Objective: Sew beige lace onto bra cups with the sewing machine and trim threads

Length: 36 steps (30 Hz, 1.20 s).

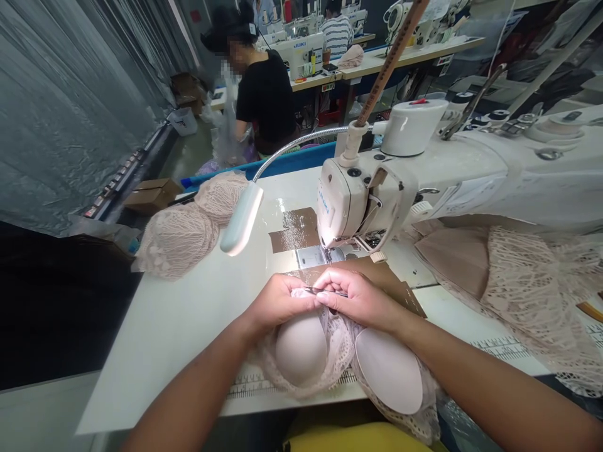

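Note:
A pale pink lace bra (301, 351) with smooth moulded cups lies at the table's front edge, its top edge raised toward my hands. My left hand (282, 301) pinches a bit of its lace between thumb and fingers. Close against it, my right hand (353, 295) is closed around small dark metal thread snips (336, 292), whose tip meets the lace at my left fingertips. Fingers cover most of the snips. Just beyond both hands stands the sewing machine's needle area (327, 254).
A white sewing machine (367, 194) fills the right side, with a lit lamp (242, 220) on a bent neck. Lace cups (179, 238) are piled at the left; more lace pieces (522, 276) lie right. Beyond, a person in black (266, 94) sits near other machines.

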Available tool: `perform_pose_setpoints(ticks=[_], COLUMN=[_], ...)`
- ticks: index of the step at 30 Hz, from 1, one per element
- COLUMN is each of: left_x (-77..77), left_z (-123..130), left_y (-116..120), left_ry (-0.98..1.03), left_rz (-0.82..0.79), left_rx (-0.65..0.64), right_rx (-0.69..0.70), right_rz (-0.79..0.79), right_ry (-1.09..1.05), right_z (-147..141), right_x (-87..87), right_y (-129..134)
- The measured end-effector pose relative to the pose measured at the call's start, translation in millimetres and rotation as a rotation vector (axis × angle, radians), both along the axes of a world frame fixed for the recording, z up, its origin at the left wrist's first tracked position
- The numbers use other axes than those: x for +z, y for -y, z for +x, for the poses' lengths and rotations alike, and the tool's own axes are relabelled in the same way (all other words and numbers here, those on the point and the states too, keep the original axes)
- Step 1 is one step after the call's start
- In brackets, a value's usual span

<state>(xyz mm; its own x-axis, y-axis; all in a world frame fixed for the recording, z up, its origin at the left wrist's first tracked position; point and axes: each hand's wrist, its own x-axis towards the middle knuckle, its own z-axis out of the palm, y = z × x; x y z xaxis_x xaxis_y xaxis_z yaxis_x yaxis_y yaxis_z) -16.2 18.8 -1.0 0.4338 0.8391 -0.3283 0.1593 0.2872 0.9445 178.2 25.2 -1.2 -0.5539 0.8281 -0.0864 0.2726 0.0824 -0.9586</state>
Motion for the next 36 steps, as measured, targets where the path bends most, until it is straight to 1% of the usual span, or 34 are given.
perform_pose_setpoints(ticks=[3, 5, 7, 9, 11, 12, 14, 15, 18, 19, 21, 23, 26, 28, 29, 30, 33, 36], left_x=[-0.2, 0.0, 0.2, 0.5, 1.7, 3.0, 7.0, 9.5, 16.9, 18.7, 21.1, 22.1, 22.9, 22.7, 22.0, 20.8, 14.3, 8.1], left_z=[1.6, 3.5, 5.7, 6.5, 4.2, 1.3, -7.7, -13.4, -28.8, -31.9, -33.4, -29.1, -16.3, -6.1, -0.8, 4.6, 19.8, 28.6], left_y=[0.0, 0.2, 0.2, -0.3, -2.1, -3.6, -7.9, -10.8, -22.2, -27.0, -37.3, -46.8, -52.0, -46.1, -40.6, -34.2, -16.8, -12.9], left_ry=[-0.068, -0.088, -0.055, -0.003, 0.041, 0.059, 0.057, 0.027, -0.161, -0.258, -0.477, -0.661, -0.780, -0.839, -0.857, -0.865, -0.893, -0.963], left_rz=[0.031, 0.046, 0.051, 0.050, 0.045, 0.035, 0.007, -0.003, 0.026, 0.082, 0.250, 0.421, 0.578, 0.698, 0.753, 0.800, 0.886, 0.966], left_rx=[-0.002, 0.006, 0.006, -0.019, -0.081, -0.122, -0.204, -0.235, -0.289, -0.299, -0.291, -0.237, -0.102, -0.033, -0.030, -0.052, -0.210, -0.343], right_rx=[0.010, -0.012, -0.050, -0.072, -0.045, -0.029, -0.039, -0.070, -0.164, -0.167, -0.134, -0.074, -0.006, -0.003, -0.017, -0.034, -0.076, -0.073], right_rz=[0.018, 0.017, -0.045, -0.150, -0.220, -0.221, -0.147, -0.086, 0.072, 0.109, 0.184, 0.278, 0.407, 0.450, 0.461, 0.468, 0.470, 0.496], right_ry=[0.019, -0.010, -0.089, -0.178, -0.203, -0.187, -0.102, -0.043, 0.147, 0.208, 0.312, 0.389, 0.474, 0.502, 0.509, 0.513, 0.542, 0.585], right_z=[0.8, 1.4, 1.1, -0.2, -0.8, -0.3, 3.7, 7.2, 21.4, 26.3, 34.5, 39.8, 43.4, 44.5, 44.8, 45.0, 45.2, 44.5], right_x=[-0.2, -1.0, -2.5, -3.8, -4.4, -4.3, -2.9, -1.6, 4.8, 7.3, 11.2, 11.4, 3.7, -3.6, -6.6, -8.8, -10.0, -7.7], right_y=[-0.4, -0.6, -0.5, 0.1, 0.9, 1.0, 0.2, -0.9, -5.9, -7.7, -10.5, -11.9, -11.9, -11.0, -10.5, -10.1, -9.7, -10.2])
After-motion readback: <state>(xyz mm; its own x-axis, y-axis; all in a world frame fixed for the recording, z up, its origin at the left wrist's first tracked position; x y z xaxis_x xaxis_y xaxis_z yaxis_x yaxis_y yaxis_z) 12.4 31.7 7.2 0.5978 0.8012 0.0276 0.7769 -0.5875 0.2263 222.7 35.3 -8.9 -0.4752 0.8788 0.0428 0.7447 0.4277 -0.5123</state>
